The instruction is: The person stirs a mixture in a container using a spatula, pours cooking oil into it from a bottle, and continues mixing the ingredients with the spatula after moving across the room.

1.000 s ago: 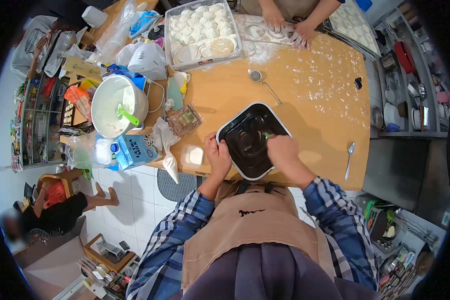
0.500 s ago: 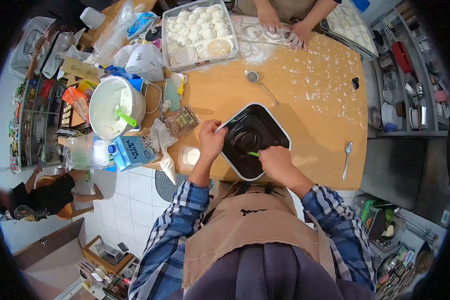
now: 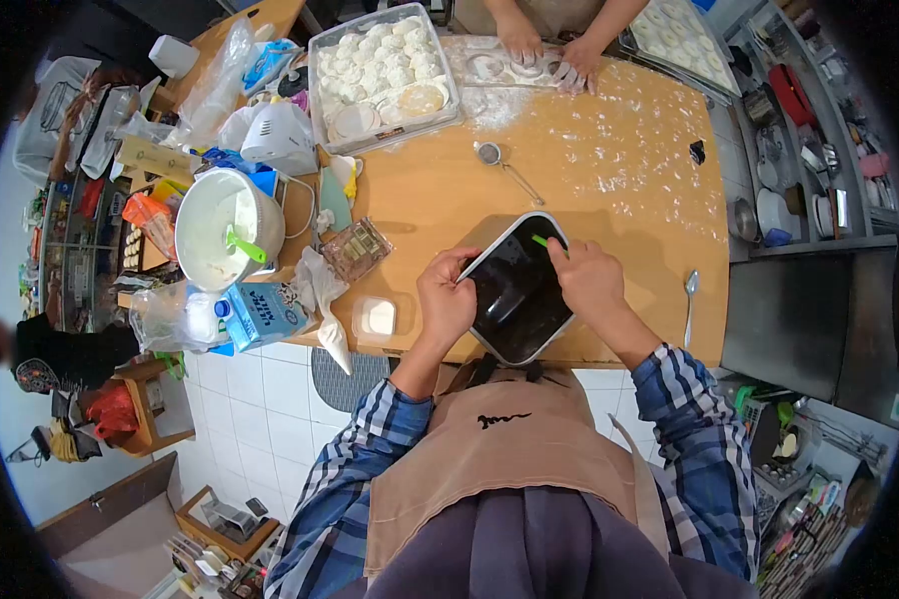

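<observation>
A deep rectangular tub (image 3: 509, 349) with a pale rim stands tilted at the table's near edge. Glossy dark brown liquid, like melted chocolate (image 3: 514, 299), lies in it. Gripping the left rim is my left hand (image 3: 448, 298), thumb over the edge. My right hand (image 3: 589, 285) is closed around a green-handled utensil (image 3: 540, 241) at the far right side of the tub; its working end is hidden, so I cannot tell its kind. Beyond the tub lies a small sieve (image 3: 489, 153) with a wire handle, and a spoon (image 3: 690, 304) rests to the right.
On the left stand a white mixing bowl (image 3: 215, 235) with a green spatula, a blue milk carton (image 3: 265, 314), a piping bag (image 3: 328, 324) and a small tub (image 3: 376, 317). Dough pieces fill a plastic box (image 3: 335, 75). Across the table, a co-worker's hands (image 3: 549, 55) press floured dough.
The tub has turned and tilted in my left hand. My right hand has moved up and right, carrying the utensil to the far side. A person at left has risen from a seat.
</observation>
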`<state>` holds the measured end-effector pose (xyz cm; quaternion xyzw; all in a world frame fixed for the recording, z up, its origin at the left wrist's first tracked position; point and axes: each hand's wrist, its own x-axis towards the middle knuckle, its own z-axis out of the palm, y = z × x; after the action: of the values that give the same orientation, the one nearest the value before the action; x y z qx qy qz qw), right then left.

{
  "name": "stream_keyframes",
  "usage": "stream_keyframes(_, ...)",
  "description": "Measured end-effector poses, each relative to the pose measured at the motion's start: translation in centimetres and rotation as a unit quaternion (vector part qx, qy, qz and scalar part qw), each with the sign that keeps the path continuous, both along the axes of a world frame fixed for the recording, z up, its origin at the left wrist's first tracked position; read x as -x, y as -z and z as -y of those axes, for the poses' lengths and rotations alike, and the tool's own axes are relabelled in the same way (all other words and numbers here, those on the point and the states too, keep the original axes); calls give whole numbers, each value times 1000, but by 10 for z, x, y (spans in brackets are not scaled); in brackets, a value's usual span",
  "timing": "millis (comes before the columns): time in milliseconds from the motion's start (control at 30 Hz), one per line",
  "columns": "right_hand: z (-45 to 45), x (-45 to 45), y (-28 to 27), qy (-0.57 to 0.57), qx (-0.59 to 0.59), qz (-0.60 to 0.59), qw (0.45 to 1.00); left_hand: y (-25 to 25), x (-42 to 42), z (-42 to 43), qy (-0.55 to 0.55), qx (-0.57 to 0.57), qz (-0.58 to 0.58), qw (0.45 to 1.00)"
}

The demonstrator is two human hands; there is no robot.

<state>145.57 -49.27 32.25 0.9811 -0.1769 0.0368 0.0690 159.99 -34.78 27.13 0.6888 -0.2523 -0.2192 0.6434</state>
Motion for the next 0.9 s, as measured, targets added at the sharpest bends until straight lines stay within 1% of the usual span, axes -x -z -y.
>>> stream_keyframes(67, 1, 8, 6, 22, -7, -21, 1000, -9, 4, -1, -14, -5, 21, 1000)
stream_keyframes(133, -5, 22, 11, 36, -21, -30, 999, -3, 4, -3, -30, 4, 66, 997)
stream_keyframes(167, -4, 29, 14, 44, -23, -55, 997, -1, 5, -4, -37, 9, 87, 995)
stream_keyframes(267, -5, 45, 18, 72, -44, -113, 990, -3, 7, -1, -62, 65, 42, 995)
stream_keyframes(333, -6, 48, 17, 92, -75, -130, 984, -6, 7, 0, -61, 66, 55, 994)
stream_keyframes(433, -11, 41, 7, 161, -182, -157, 957, -7, 11, 3, -75, 68, 63, 993)
stream_keyframes(533, -19, 41, 4, 180, -262, -144, 937, 0, 16, 3, -89, 80, 54, 991)
stream_keyframes(633, -41, 43, 11, 185, -330, -171, 910, 0, 19, 1, -93, 83, 62, 990)
stream_keyframes(733, -59, 43, -1, 136, -365, -160, 907, 0, 18, -1, -102, 46, 52, 992)
stream_keyframes(767, -57, 42, -5, 133, -354, -144, 914, 1, 16, -1, -106, 28, 44, 993)
stream_keyframes(867, -49, 39, -15, 128, -318, -82, 936, 6, 13, -2, -112, 76, 57, 989)
stream_keyframes(900, -46, 36, -16, 129, -301, -50, 944, 7, 13, -4, -111, 58, 56, 990)
